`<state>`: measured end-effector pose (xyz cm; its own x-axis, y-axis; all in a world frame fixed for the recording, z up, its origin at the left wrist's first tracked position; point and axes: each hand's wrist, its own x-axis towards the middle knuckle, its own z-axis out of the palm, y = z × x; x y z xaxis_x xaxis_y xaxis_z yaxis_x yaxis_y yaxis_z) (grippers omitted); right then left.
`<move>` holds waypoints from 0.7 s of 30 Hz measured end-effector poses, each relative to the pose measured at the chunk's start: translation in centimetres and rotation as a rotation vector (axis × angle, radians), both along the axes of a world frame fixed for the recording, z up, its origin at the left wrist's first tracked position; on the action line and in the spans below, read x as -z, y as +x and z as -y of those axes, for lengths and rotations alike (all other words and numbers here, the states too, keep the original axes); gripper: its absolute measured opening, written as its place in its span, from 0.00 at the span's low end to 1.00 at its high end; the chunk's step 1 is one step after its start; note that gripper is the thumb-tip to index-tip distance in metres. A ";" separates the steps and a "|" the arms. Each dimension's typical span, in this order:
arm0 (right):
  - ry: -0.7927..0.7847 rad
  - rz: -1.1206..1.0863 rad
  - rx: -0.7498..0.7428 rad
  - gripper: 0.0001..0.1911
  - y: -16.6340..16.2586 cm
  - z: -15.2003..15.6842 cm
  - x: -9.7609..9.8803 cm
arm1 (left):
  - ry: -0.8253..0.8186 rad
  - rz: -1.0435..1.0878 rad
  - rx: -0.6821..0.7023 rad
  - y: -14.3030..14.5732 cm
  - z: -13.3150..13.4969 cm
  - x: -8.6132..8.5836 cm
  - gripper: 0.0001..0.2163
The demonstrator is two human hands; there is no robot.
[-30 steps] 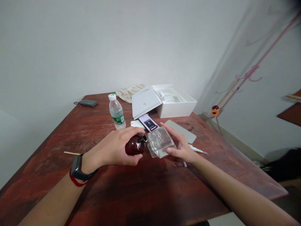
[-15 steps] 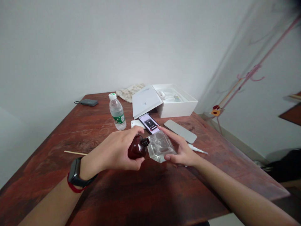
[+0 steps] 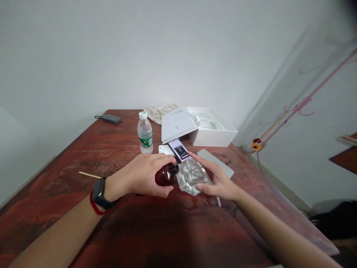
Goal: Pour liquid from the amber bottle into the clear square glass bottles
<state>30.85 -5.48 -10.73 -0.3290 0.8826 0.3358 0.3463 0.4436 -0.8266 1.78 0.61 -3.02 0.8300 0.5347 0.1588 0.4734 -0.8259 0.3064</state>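
My left hand (image 3: 145, 173) is wrapped round a dark brown bottle (image 3: 164, 176), tilted on its side with its uncapped mouth pointing right. That mouth lies right at the edge of a clear, square-sided container (image 3: 192, 178), which also leans over. Whether the two touch, or liquid passes between them, I cannot make out. My right hand (image 3: 216, 180) grips the clear container from the right, thumb at the near side and fingers over the far side. A phone (image 3: 180, 149) with a lit screen lies just behind the container.
Behind my hands stand a water bottle (image 3: 145, 134) and an open white box (image 3: 213, 137) with its lid (image 3: 177, 124) leaning on it. A grey slab (image 3: 227, 169), a thin stick (image 3: 89, 174), a grey looped device (image 3: 111, 118) and a patterned cloth (image 3: 158, 111) lie on the wooden table (image 3: 134, 230).
The view has shifted slightly. The clear container is tilted a little differently, and the brown bottle's mouth stays beside it. Both hands keep their hold.
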 end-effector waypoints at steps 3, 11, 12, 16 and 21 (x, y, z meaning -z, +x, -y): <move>0.007 0.065 -0.014 0.49 0.2 -0.3 -1.0 | -0.002 -0.006 0.006 -0.3 -0.2 -0.1 0.26; 0.038 0.256 -0.014 0.48 0.6 -0.5 -3.9 | 0.003 0.077 0.042 -0.7 -0.6 0.3 0.25; 0.043 0.272 -0.021 0.48 0.6 -0.6 -4.1 | 0.002 0.084 0.044 -0.8 -0.6 0.3 0.25; 0.078 0.291 -0.040 0.46 0.6 -0.9 -4.8 | 0.010 0.120 0.060 -0.9 -0.8 0.6 0.24; 0.046 0.343 -0.045 0.46 0.7 -1.4 -5.7 | 0.020 0.157 0.069 -0.9 -1.1 0.9 0.24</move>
<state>31.59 -4.12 -5.05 -0.4676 0.8513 0.2381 0.5795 0.4986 -0.6446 0.84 1.68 -3.90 0.8287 0.4729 0.2995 0.3632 -0.8614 0.3551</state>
